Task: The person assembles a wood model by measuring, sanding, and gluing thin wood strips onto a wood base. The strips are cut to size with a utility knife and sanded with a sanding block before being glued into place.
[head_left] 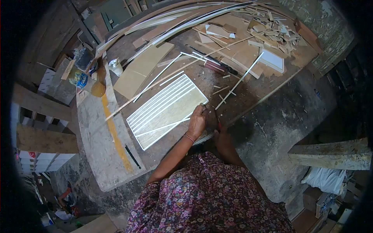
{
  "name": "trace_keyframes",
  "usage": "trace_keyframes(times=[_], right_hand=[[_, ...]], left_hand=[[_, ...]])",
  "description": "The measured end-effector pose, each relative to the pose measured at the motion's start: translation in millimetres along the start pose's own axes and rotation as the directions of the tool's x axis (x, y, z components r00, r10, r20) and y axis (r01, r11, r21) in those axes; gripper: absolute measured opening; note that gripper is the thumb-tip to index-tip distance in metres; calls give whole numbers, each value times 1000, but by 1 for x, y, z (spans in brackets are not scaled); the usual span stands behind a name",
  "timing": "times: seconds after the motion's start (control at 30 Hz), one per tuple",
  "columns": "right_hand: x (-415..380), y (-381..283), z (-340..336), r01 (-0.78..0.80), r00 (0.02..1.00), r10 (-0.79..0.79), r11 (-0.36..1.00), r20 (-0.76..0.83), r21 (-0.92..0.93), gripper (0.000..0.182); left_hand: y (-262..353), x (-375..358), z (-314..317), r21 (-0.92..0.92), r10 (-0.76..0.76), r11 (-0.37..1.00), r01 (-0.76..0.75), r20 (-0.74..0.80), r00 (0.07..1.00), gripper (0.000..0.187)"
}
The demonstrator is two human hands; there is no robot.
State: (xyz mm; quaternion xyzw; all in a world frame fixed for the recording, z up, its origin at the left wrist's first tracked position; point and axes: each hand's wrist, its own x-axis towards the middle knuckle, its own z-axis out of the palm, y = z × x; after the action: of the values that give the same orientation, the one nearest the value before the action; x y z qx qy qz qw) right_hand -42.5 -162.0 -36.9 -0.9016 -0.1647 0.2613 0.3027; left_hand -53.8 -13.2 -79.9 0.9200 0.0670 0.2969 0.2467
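Note:
A rectangular wooden panel (pixel 163 112) lies on the work table, edged in white, with several parallel white strips along its far side and one white strip running diagonally. My left hand (pixel 197 123), with a bracelet at the wrist, is at the panel's right end. Its fingers are pinched together near the corner; what they grip is too small to name. My right hand (pixel 222 136) is in shadow just right of it, below the table edge, closed around a slim thing with a red part (pixel 219 125). Its fingers are mostly dark.
Thin wooden strips (pixel 237 86) and a dark tool with a reddish body (pixel 215 66) lie beyond the panel. Brown boards (pixel 145 68), a white cup (pixel 115 66) and a long board (pixel 103 143) are on the left. Wood offcuts (pixel 276 33) are heaped at far right.

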Motion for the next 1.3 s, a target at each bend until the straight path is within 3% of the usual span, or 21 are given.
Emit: trace_keyframes(times=[0.2,0.37,0.5,0.6,0.7,0.8,0.9,1.0,1.1,1.17,1.3], right_hand=[[-8,-9,-8,74,997,-72,995,29,-69,40],[-7,-10,-13,14,1000,-12,998,24,-58,43],[-9,-15,-20,18,1000,-18,1000,-12,-14,47],[-8,-11,-31,142,985,-144,990,-96,-19,45],[4,-9,-36,468,859,-365,844,-359,263,39],[13,-20,-46,504,848,-376,789,-373,352,36],[13,-38,-52,357,934,-275,712,-227,605,31],[11,-56,-61,363,920,-351,602,-172,711,31],[2,-89,-89,190,974,-224,685,-45,703,26],[4,-101,-92,247,958,-276,669,-73,701,25],[11,-105,-83,360,911,-395,617,-120,700,21]], left_hand=[[5,7,-4,-38,-39,998,42,72,997,14],[11,14,-6,28,-36,999,34,77,996,17],[22,22,-19,-20,-127,991,129,101,987,12],[32,32,-41,-54,-193,979,198,83,978,10],[41,49,-75,-83,-227,969,232,58,972,18],[61,66,-113,-330,-394,862,385,43,918,19],[69,73,-135,-318,-403,872,373,-33,914,16],[76,73,-149,-338,-353,891,304,-92,931,12],[79,71,-157,-367,-369,874,318,-76,926,10],[82,70,-160,-379,-409,848,369,-27,912,10],[80,68,-160,-323,-347,889,326,-7,938,8]])
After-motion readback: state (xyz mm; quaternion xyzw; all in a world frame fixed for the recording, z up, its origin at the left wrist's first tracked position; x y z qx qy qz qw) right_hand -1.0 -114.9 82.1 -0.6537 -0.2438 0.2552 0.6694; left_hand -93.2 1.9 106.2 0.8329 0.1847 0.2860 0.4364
